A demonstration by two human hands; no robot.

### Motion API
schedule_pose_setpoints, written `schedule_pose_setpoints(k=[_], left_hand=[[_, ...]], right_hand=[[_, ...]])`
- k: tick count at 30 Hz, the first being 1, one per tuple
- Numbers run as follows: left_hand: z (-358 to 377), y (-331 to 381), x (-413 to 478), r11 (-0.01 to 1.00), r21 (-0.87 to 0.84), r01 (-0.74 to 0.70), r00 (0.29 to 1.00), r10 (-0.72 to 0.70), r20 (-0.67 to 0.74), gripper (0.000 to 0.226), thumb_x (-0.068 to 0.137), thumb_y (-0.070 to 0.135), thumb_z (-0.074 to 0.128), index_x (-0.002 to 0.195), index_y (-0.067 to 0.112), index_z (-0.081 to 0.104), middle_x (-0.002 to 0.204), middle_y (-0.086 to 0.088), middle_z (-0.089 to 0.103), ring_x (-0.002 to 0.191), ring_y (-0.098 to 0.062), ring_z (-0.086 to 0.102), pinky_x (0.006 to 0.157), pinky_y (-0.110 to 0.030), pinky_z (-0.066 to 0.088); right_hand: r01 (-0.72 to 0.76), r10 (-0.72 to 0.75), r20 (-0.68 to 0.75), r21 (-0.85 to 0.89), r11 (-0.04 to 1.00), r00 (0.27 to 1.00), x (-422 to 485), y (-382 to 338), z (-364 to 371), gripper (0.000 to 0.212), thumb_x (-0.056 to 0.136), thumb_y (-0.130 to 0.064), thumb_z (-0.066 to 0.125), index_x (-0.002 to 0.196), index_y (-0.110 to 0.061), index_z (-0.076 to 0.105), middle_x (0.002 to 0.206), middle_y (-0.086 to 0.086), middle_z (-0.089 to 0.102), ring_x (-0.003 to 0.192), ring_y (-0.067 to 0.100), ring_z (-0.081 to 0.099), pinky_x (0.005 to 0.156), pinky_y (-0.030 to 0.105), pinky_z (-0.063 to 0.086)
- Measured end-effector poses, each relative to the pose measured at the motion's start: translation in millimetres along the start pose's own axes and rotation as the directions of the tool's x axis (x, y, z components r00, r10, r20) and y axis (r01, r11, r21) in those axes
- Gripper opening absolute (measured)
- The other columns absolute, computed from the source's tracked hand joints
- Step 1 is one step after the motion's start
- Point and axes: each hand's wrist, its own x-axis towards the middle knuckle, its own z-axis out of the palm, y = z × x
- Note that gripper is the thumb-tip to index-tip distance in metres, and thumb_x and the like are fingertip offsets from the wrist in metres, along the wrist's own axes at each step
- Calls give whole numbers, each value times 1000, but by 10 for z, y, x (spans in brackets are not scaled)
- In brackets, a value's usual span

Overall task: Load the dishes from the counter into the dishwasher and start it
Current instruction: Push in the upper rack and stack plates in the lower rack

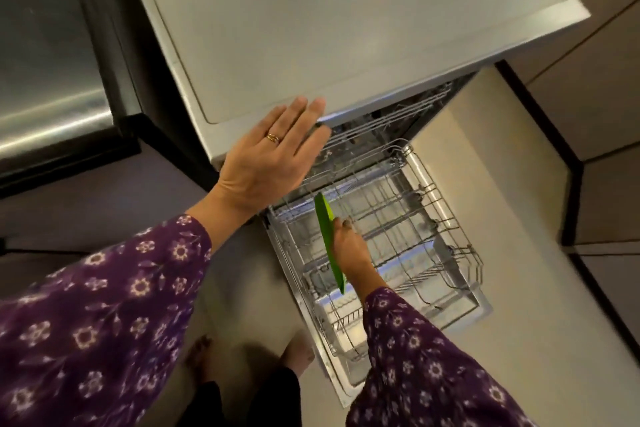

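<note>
fingers (346,222) of the right hand (348,248) curl round the rim of a green plate (328,236), held on edge in the pulled-out lower rack (434,208) — bare wire rows open to its right. left hand (266,159) lies flat, fingers straight, on the dishwasher top's (329,28) front edge — pale floor (519,305) beyond.

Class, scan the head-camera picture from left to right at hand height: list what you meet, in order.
Steel appliance → left hand → green plate → right hand gripping it → cabinet doors. The rack lies under plate and hand, so it is left out.
</note>
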Motion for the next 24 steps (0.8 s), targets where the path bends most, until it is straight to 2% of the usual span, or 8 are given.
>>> schedule_pose_setpoints(k=[4, 9, 14, 15, 17, 19, 21, 24], left_hand=[[50, 15, 24, 996, 87, 7, 993, 3, -119, 38, 95, 23, 57, 131, 10, 58, 129, -4, 60, 119, -17, 58, 95, -30, 51], [94, 14, 28, 987, 160, -21, 987, 46, -155, 33, 94, 23, 61, 126, 14, 63, 125, -1, 63, 114, -15, 61, 86, -28, 54], [94, 27, 40, 987, 160, -5, 981, 36, -192, 30, 93, 21, 63, 122, 17, 66, 121, 2, 65, 111, -12, 62, 84, -27, 55], [94, 29, 39, 987, 158, -4, 980, 35, -198, 29, 93, 21, 64, 122, 17, 66, 121, 2, 65, 111, -12, 63, 84, -26, 55], [97, 37, 44, 990, 141, 0, 979, 28, -201, 29, 93, 21, 64, 121, 18, 66, 120, 2, 66, 110, -12, 63, 84, -26, 55], [99, 47, 52, 993, 120, 11, 978, 14, -209, 28, 93, 21, 63, 121, 18, 67, 120, 3, 66, 110, -12, 63, 84, -26, 55], [102, 50, 45, 994, 107, 23, 976, 1, -218, 27, 94, 20, 62, 120, 18, 67, 120, 3, 66, 110, -12, 63, 84, -27, 55], [99, 49, 32, 995, 96, 27, 976, -5, -218, 28, 94, 19, 62, 121, 17, 66, 120, 2, 66, 111, -12, 63, 85, -27, 55]], right_hand=[[98, -94, 50, -71, 993, 994, 443, -100, 311, 36, 98, -6, 35, 133, -3, 31, 120, 17, 54, 98, 33, 64, 78, 40, 51], [195, -198, -18, -110, 975, 980, 794, -187, 622, 31, 101, -10, 27, 129, -2, 38, 112, 13, 60, 97, 31, 65, 78, 40, 51], [239, -241, -10, -108, 965, 970, 920, -251, 693, 30, 101, -11, 34, 128, 0, 40, 110, 14, 61, 93, 29, 66, 74, 33, 52], [248, -257, -53, -129, 960, 965, 929, -279, 722, 30, 99, -10, 37, 128, 0, 41, 108, 14, 62, 90, 28, 67, 72, 33, 53], [243, -257, -102, -133, 961, 961, 884, -388, 728, 30, 85, -10, 63, 113, -2, 56, 85, 12, 66, 67, 25, 69, 54, 30, 54], [234, -245, -88, -115, 965, 966, 900, -476, 828, 37, 52, -11, 87, 82, -7, 65, 56, 6, 61, 37, 19, 60, 32, 24, 43], [209, -215, -90, -78, 975, 972, 957, -525, 940, 40, 41, -11, 90, 71, -10, 64, 49, 4, 57, 31, 17, 55, 28, 23, 40], [168, -171, -118, -30, 985, 978, 979, -604, 998, 35, 45, -14, 89, 67, -12, 62, 48, 2, 55, 31, 14, 54, 27, 23, 40]])
